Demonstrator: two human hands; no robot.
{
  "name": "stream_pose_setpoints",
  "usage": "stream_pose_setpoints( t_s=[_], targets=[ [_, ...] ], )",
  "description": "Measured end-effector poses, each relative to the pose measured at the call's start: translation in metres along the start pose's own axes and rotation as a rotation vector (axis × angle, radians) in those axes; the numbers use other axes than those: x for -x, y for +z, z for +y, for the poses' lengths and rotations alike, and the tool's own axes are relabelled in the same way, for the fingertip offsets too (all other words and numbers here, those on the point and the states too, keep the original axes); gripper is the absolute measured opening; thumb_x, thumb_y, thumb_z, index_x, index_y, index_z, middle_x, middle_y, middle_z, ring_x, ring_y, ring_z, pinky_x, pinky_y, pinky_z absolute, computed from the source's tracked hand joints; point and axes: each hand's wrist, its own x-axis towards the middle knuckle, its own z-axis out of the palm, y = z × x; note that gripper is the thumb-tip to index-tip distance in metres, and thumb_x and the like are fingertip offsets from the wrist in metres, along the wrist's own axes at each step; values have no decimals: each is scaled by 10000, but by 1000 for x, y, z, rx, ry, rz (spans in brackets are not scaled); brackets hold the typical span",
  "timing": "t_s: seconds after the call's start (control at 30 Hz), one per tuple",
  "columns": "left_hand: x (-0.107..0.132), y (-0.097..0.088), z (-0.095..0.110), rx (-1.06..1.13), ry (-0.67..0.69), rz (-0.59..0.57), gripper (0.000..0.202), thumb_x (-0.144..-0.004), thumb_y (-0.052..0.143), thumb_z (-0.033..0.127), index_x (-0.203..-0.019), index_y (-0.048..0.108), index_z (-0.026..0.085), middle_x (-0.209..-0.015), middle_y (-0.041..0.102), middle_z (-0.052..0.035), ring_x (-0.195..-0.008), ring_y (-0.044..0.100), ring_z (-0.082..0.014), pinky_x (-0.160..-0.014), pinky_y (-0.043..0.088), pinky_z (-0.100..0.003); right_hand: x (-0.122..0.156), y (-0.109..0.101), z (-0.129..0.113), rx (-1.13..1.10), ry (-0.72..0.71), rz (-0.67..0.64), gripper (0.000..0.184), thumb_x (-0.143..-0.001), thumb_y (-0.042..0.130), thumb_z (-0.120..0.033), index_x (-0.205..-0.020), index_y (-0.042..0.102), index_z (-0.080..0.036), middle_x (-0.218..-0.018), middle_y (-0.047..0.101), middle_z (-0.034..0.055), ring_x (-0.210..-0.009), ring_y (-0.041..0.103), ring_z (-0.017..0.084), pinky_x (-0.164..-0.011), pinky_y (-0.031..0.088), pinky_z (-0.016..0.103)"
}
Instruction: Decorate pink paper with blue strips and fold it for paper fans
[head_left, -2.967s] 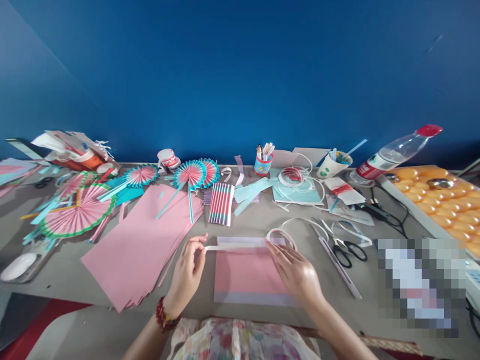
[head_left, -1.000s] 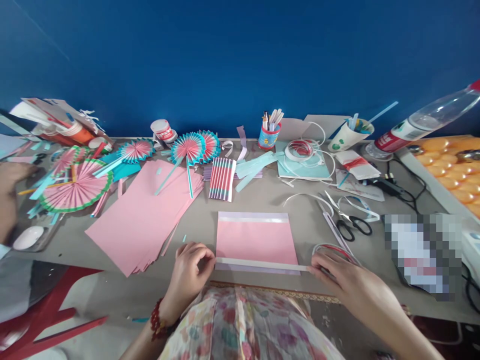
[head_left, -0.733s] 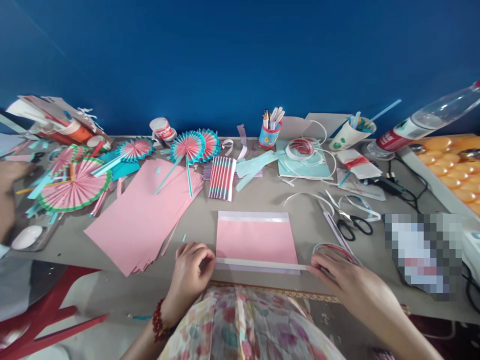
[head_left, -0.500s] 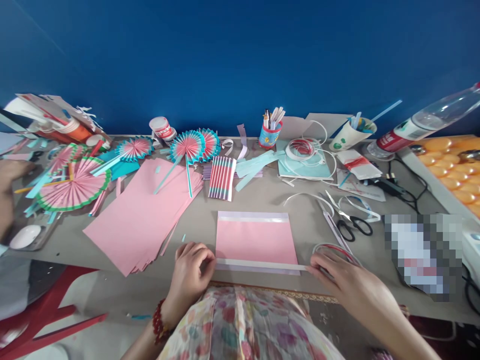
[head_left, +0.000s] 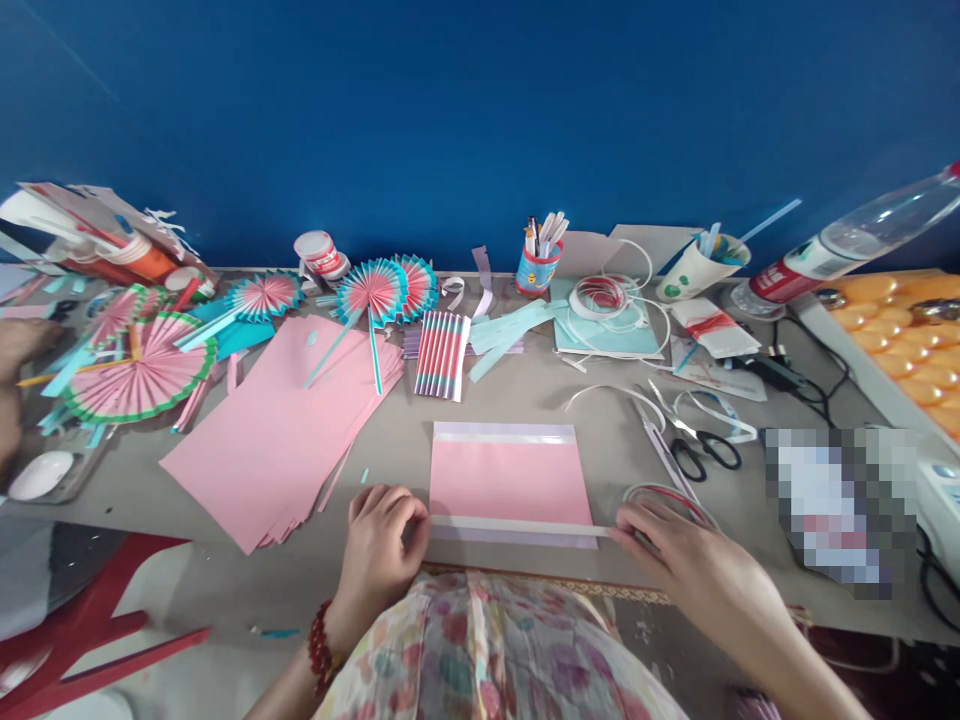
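A pink paper sheet [head_left: 510, 480] with pale lilac bands at its far and near edges lies flat in front of me. A white tape strip [head_left: 517, 526] is stretched along its near edge. My left hand [head_left: 379, 550] pinches the strip's left end at the sheet's corner, fingers curled. My right hand [head_left: 686, 560] holds the strip's right end just past the sheet, next to the tape roll [head_left: 664, 497] it runs from. A strip of tape lies along the far band too.
A stack of pink sheets [head_left: 277, 430] lies to the left, with paper fans [head_left: 139, 370] beyond. Scissors [head_left: 701, 450] and a ruler lie right of the sheet. A pen cup [head_left: 536, 265], a paper cup [head_left: 701, 265] and a bottle [head_left: 840, 245] stand at the back. Another person's hand [head_left: 15, 350] is far left.
Three seconds ago both hands held tape along the sheet's far edge; now they hold a strip along its near edge. Over the last second the hands barely moved.
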Motion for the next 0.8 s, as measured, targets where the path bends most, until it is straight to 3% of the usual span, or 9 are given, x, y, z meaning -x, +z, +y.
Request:
stream_pose_setpoints(
  t_s=[0.5, 0.8],
  targets=[
    [-1, 1, 3, -96, 33, 18, 113, -862, 523, 205, -765, 580, 209, -774, 616, -21, -812, 551, -205, -822, 357, -376, 1, 4, -1, 50, 8, -30, 311, -980, 378, -452, -832, 566, -254, -791, 653, -5, -603, 623, 156, -498, 344, 249],
    [1, 5, -2, -133, 51, 11, 120, -866, 532, 228, -756, 575, 209, -763, 612, -17, -798, 551, -208, -806, 352, -373, -2, 4, -9, 182, 38, -26, 321, -993, 348, -408, -835, 573, -242, -791, 648, 7, -599, 591, 148, -485, 251, 247]
  ],
)
